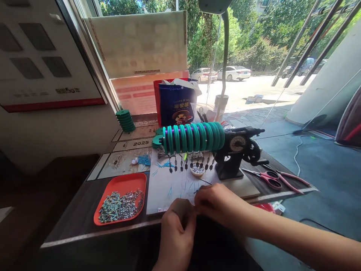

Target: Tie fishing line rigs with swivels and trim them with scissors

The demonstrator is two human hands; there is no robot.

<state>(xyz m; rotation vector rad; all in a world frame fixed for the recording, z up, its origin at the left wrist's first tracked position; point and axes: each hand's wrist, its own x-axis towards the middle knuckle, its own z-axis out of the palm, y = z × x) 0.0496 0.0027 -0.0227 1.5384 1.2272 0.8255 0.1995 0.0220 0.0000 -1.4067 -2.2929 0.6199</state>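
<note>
Close together at the table's front edge, my left hand [179, 226] and my right hand [213, 199] both have their fingers pinched. What they hold, if anything, is too small and hidden to make out. Just beyond them lies a white sheet [158, 195] with thin blue pieces [170, 190] scattered on it. A small round dish [197, 169] of silvery beads stands farther back. Behind it is a black hand-cranked winding machine [232, 150] carrying a row of green rings [194, 137], with several small dark clips [182, 168] hanging below.
An orange tray [143, 184] of small metal parts and blue-yellow pieces sits at left. Scissors [270, 180] and pink-handled pliers [293, 182] lie right. Behind are a stack of green spools [125, 120], a blue bag [172, 101] and a lamp arm [225, 56].
</note>
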